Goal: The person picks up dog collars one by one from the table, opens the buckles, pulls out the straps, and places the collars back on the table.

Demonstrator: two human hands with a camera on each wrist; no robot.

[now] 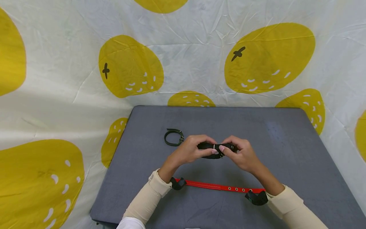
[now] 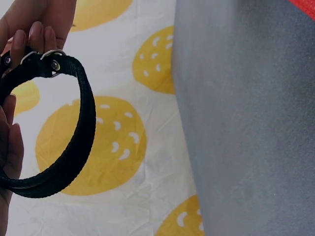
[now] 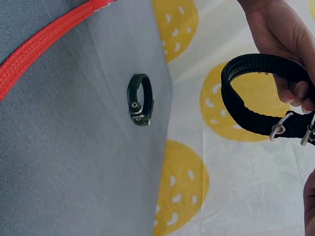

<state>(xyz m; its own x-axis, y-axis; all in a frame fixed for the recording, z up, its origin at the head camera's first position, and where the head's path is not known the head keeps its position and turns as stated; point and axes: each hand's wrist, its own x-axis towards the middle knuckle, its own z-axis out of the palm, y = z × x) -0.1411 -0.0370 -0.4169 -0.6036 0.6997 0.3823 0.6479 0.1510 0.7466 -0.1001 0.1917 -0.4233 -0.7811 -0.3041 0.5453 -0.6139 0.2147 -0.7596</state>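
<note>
In the head view a black dog collar (image 1: 205, 146) is held up over the table between both hands, bent into a loop. My left hand (image 1: 190, 149) grips its left part, thumb below and fingers above. My right hand (image 1: 242, 154) pinches its right end near the eyelets. The left wrist view shows the fabric band (image 2: 87, 118) as a wide loop, with fingers at the metal ring and buckle. From the right wrist, a metal D-ring (image 3: 280, 127) and part of the buckle (image 3: 308, 134) show on the band.
A dark green collar (image 1: 171, 144), buckled into a ring, lies on the grey table (image 1: 243, 124) behind my left hand. A red collar (image 1: 204, 184) with eyelets lies stretched out below my wrists. A white cloth with yellow fruit prints (image 1: 188, 57) hangs behind.
</note>
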